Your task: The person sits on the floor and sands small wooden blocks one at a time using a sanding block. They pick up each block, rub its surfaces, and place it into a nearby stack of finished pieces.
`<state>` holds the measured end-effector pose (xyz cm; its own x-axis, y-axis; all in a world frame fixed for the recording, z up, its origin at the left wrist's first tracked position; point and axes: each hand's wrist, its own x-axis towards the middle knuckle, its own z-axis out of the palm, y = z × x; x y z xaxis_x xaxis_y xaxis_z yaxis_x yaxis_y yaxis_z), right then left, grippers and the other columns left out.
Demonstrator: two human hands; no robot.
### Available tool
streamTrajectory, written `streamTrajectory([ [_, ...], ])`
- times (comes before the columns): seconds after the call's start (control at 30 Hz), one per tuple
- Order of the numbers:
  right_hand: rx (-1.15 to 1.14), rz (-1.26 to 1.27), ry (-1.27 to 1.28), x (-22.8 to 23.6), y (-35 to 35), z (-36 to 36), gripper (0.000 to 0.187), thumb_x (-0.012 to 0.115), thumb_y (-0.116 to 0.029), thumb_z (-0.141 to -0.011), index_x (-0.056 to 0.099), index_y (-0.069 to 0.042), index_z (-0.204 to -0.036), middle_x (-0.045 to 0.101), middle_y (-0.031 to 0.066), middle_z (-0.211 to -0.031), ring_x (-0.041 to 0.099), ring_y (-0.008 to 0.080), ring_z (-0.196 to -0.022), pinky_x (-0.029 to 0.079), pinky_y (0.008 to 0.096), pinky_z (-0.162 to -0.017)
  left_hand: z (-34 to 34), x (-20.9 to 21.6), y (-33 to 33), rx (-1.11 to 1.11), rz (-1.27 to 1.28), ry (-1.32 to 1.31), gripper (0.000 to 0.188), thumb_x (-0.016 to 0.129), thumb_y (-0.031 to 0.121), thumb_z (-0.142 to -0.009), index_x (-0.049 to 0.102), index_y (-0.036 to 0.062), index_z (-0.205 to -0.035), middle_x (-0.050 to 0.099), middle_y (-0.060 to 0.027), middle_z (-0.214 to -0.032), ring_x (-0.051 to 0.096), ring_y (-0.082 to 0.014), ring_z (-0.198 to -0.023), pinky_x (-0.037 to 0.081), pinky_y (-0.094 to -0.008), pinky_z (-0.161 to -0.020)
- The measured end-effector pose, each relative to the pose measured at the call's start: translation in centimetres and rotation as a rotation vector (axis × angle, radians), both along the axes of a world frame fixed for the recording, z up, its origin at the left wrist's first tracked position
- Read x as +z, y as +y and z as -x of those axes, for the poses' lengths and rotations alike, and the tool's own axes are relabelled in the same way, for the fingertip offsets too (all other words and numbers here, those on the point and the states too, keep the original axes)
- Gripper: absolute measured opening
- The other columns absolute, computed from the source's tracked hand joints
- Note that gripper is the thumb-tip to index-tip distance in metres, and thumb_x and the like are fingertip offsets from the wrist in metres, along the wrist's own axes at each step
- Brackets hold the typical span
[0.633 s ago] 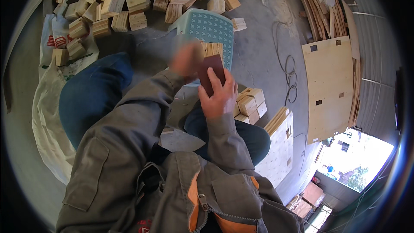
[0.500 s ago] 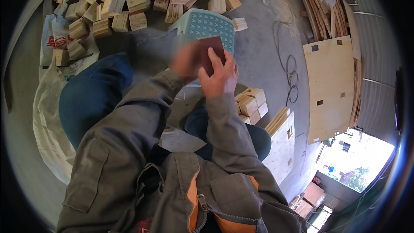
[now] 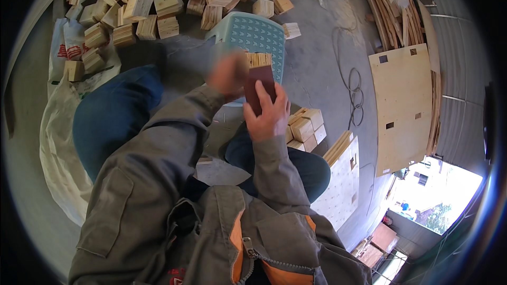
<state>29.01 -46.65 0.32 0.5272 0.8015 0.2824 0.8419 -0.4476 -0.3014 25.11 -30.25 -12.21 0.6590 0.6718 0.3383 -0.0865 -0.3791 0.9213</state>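
My right hand (image 3: 268, 112) is closed around a flat dark red-brown sanding block (image 3: 259, 82), its fingers lying along the top face. Just beyond that, a plywood block (image 3: 259, 59) shows its layered edge, and the sanding block overlaps its near part. Beside it on the left, my left hand (image 3: 230, 75) is closed on the plywood block, though motion blurs its fingers. Both hands are over the near part of a light blue plastic stool (image 3: 253, 30) with a patterned top.
Many plywood blocks (image 3: 167, 1) lie heaped at the far left, some on a white plastic sack (image 3: 63, 126). A small stack of blocks (image 3: 305, 126) sits by my right knee. Farther right are a looped cable (image 3: 355, 95) and a leaning plywood sheet (image 3: 404, 100).
My right hand has drawn the sanding block toward me, uncovering the plywood block's layered edge. The left hand stays in about the same place.
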Motion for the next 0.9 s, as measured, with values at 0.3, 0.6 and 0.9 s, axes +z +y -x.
streamTrajectory([
  [0.3,0.002,-0.047,-0.028,-0.5,-1.3,-0.4,0.068,0.09,-0.019,-0.076,0.071,-0.018,-0.141,0.055,0.0224,-0.146,0.057,0.0434,-0.129,0.048,0.055,-0.108,0.7,1.3,0.0,0.002,0.0,0.1,0.105,0.102,0.032,-0.063,0.046,0.0081,-0.149,0.06,-0.0235,-0.138,0.059,-0.0446,-0.131,0.051,-0.0483,-0.11],
  [0.6,-0.121,-0.067,0.063,-0.9,8.0,-9.3,0.065,0.087,-0.025,-0.077,0.072,-0.017,-0.14,0.058,0.0236,-0.14,0.058,0.0444,-0.129,0.05,0.0532,-0.111,1.1,2.4,-0.1,-0.046,0.0,0.248,0.105,0.096,0.016,-0.06,0.044,0.009,-0.151,0.06,-0.0201,-0.138,0.06,-0.0426,-0.129,0.051,-0.0479,-0.111],
  [0.9,-0.084,-0.141,0.189,-2.1,-1.5,-4.6,0.07,0.089,-0.027,-0.077,0.069,-0.014,-0.144,0.057,0.0273,-0.143,0.057,0.0451,-0.131,0.048,0.0537,-0.111,1.4,1.5,0.0,-0.022,-0.043,0.204,0.108,0.097,0.015,-0.059,0.044,0.0089,-0.152,0.06,-0.02,-0.139,0.059,-0.0422,-0.13,0.049,-0.0478,-0.113],
])
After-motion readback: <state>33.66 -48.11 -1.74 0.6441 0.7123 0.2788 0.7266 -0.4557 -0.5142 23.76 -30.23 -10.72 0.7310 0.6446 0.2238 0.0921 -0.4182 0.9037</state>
